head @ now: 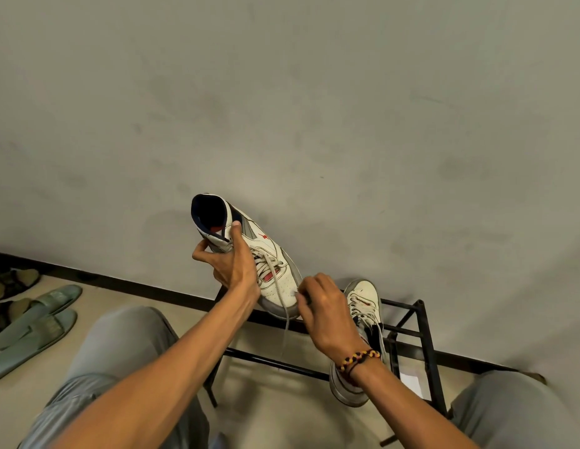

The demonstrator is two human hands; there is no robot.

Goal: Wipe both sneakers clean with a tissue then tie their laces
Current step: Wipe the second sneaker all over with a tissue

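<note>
Left hand [232,265] grips the raised sneaker [249,257] at its collar and tongue, thumb up along the ankle, fingers curled round the far side; shoe held in air above the back rail of a black metal rack [424,338]. Long axis runs from the open collar at upper left down to the toe at lower right, toe tip pointing at the right hand [321,306]. Right hand sits just beside the toe cap, fingers curled, pinching a small white scrap against the toe, probably the tissue [294,293], mostly hidden by the knuckles. Right hand is the nearer one to the toe; wiping stroke would likely run back along the axis toward the laces. One loose lace [286,319] hangs straight down from the eyelets, untied. Second sneaker [360,338] lies on the rack at its right end, toe toward the wall, laces slack, partly behind the right wrist with its beaded bracelet [358,359]. Red mark on the held shoe's side and a red patch near the laces; no lettering legible. Green slides [39,322] on the floor at left.
</note>
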